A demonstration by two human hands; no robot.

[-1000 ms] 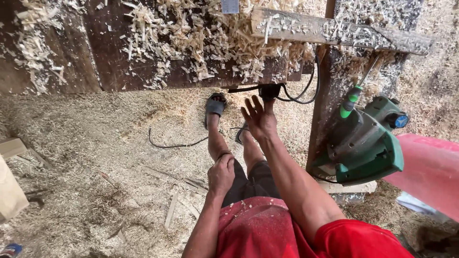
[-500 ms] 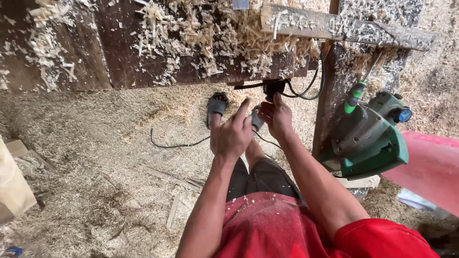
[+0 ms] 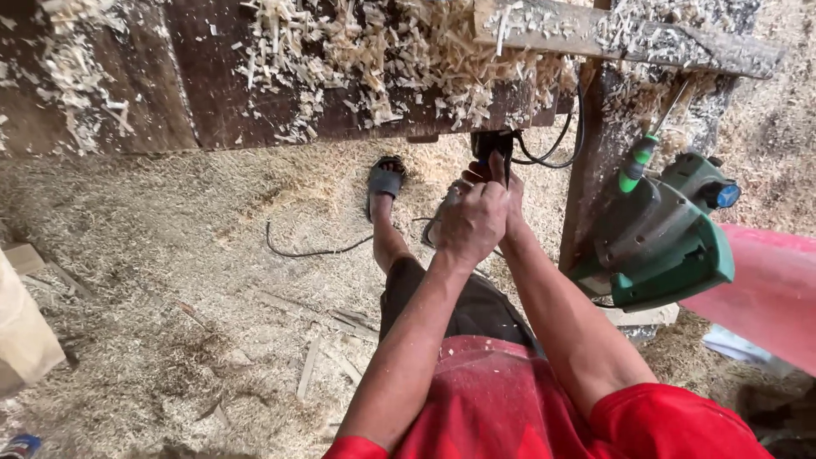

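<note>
Both hands have risen from the person's lap and now meet under the bench's (image 3: 212, 93) front edge. Wood shavings (image 3: 357, 51) cover the benchtop. Below it, the left hand (image 3: 470, 223) curls nearly shut around the black plug (image 3: 493, 146) hanging under that edge; the right hand (image 3: 508, 191) presses alongside, its grip hidden. A green power tool (image 3: 659, 234) leans against the bench's right post.

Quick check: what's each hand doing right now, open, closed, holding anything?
Left hand: closed in a grip around the black plug under the workbench.
Right hand: at the same plug, mostly hidden behind the left; grip cannot be told.
</note>
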